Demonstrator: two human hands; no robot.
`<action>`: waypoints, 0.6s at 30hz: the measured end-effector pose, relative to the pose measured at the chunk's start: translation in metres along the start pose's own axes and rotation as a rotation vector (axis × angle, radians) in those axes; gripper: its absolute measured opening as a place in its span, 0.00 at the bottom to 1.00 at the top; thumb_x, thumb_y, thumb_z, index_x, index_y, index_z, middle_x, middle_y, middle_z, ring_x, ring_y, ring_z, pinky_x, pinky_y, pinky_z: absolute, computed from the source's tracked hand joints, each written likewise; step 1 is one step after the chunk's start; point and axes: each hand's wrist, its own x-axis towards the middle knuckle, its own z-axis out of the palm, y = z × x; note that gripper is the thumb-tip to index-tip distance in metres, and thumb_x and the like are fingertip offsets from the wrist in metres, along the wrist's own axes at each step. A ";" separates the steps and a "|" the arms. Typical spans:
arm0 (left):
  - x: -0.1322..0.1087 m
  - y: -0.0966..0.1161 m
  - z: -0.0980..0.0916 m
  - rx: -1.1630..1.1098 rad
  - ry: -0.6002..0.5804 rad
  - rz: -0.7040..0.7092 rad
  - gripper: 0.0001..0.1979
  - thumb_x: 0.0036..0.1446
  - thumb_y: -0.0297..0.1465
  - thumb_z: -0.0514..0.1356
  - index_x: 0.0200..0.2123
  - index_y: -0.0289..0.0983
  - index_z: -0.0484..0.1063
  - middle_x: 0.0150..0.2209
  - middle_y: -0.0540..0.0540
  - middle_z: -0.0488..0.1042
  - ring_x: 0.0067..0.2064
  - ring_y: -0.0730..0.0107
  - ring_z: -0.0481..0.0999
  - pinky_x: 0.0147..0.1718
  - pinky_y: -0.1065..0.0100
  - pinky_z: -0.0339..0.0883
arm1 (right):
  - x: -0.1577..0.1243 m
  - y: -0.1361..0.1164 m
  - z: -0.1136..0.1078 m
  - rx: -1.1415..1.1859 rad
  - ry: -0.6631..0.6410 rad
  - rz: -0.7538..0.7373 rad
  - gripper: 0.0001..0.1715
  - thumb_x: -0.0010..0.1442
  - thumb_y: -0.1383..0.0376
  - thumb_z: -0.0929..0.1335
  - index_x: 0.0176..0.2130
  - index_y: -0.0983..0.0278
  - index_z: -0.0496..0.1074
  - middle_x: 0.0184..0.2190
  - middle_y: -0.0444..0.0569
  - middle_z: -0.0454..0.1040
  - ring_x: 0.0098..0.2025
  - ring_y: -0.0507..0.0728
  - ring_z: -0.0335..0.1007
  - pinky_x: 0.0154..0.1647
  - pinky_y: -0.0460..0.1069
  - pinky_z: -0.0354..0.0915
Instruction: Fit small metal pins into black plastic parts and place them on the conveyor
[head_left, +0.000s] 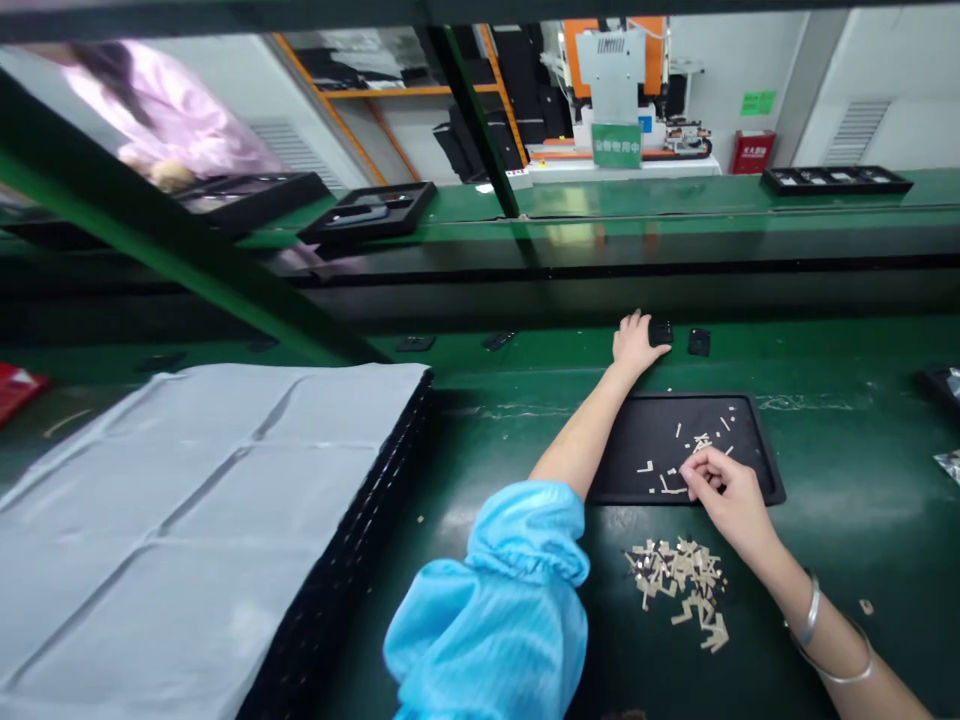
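Note:
My left hand reaches far forward and closes on a small black part at the back of the green bench. A second small black part lies just to its right. My right hand hovers over a flat black tray and pinches among several small pale strips scattered on it. What the fingers hold is too small to make out. A heap of the same pale strips lies on the bench in front of the tray.
A stack of black trays under a grey cloth fills the left. A green conveyor runs behind, carrying black trays. Another person in pink works beyond it at upper left. A slanted green frame bar crosses the left.

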 end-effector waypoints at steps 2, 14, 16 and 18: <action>0.005 0.007 0.003 -0.004 -0.029 0.017 0.35 0.54 0.43 0.62 0.62 0.38 0.57 0.67 0.42 0.52 0.67 0.54 0.49 0.60 0.56 0.55 | 0.001 0.003 0.001 -0.010 -0.001 -0.012 0.11 0.55 0.59 0.65 0.26 0.63 0.69 0.17 0.42 0.67 0.19 0.50 0.60 0.21 0.45 0.56; 0.010 0.029 0.000 -0.131 0.007 -0.017 0.12 0.61 0.28 0.53 0.43 0.29 0.73 0.45 0.31 0.74 0.53 0.55 0.70 0.51 0.61 0.63 | 0.004 0.007 -0.002 -0.059 0.037 -0.064 0.13 0.57 0.57 0.66 0.27 0.63 0.69 0.18 0.43 0.67 0.20 0.51 0.62 0.21 0.45 0.57; 0.006 0.016 -0.009 -0.188 0.048 -0.070 0.13 0.61 0.24 0.50 0.43 0.30 0.73 0.43 0.32 0.74 0.50 0.57 0.72 0.49 0.61 0.64 | 0.005 0.008 -0.004 -0.050 0.099 -0.065 0.14 0.57 0.56 0.66 0.28 0.63 0.70 0.18 0.43 0.68 0.20 0.51 0.63 0.22 0.45 0.59; -0.001 0.002 -0.022 -0.265 0.089 -0.115 0.12 0.61 0.24 0.50 0.41 0.32 0.72 0.41 0.34 0.75 0.47 0.59 0.74 0.46 0.62 0.65 | 0.007 0.011 -0.007 -0.058 0.172 -0.069 0.15 0.57 0.55 0.66 0.29 0.64 0.70 0.19 0.44 0.69 0.21 0.51 0.64 0.23 0.46 0.60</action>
